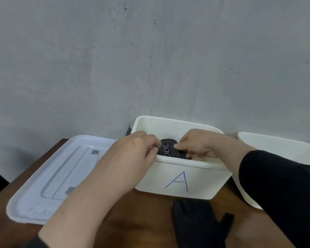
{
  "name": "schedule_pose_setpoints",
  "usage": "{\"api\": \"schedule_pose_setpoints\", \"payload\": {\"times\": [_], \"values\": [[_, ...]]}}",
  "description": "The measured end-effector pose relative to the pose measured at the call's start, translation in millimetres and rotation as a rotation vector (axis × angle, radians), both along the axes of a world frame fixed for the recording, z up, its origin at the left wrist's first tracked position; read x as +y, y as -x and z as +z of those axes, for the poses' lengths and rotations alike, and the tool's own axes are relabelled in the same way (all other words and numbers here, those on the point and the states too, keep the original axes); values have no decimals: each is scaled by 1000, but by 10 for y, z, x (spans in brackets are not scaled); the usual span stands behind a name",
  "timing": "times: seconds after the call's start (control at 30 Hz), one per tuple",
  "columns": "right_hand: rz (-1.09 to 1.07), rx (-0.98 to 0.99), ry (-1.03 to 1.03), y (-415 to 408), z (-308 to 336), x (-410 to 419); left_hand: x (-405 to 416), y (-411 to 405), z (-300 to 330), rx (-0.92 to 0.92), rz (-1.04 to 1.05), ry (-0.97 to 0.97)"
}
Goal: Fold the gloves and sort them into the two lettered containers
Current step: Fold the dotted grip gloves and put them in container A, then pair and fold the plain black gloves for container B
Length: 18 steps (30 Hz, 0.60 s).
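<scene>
You see smooth matt white plastic in container A (183, 178) and the tray lid (48, 178), dotted dark knit glove cloth (168, 147), and glossy brown wood tabletop (136, 212).

Bare workroom; stained grey wall (150, 51); brown wooden table (141, 221)

The light was soft, even and rather dim, with no hard glare; a dull sheen lay on the white lid (48, 178) at left; faint shadows fell under the container marked A (183, 178) and in the wall's (150, 51) lower left corner; the wide lens bowed the edges; the dark glove (200, 222) near the bottom looked soft and lacked detail
</scene>
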State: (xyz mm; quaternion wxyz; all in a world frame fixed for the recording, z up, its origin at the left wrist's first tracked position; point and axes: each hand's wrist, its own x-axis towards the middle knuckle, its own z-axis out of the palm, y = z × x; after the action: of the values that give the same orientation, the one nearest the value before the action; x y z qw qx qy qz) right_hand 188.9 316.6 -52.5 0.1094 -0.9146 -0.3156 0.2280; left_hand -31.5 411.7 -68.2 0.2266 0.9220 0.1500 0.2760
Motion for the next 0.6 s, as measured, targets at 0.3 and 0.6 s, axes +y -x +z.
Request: {"api": "schedule_pose_setpoints", "payload": {"times": [0.3, 0.6], "values": [[-6, -335, -871, 678, 299, -960, -360, -78, -34, -347, 8, -48], [111, -274, -535, 1493, -1091, -2387, -1439, 94, -1090, 220, -198, -197]]}}
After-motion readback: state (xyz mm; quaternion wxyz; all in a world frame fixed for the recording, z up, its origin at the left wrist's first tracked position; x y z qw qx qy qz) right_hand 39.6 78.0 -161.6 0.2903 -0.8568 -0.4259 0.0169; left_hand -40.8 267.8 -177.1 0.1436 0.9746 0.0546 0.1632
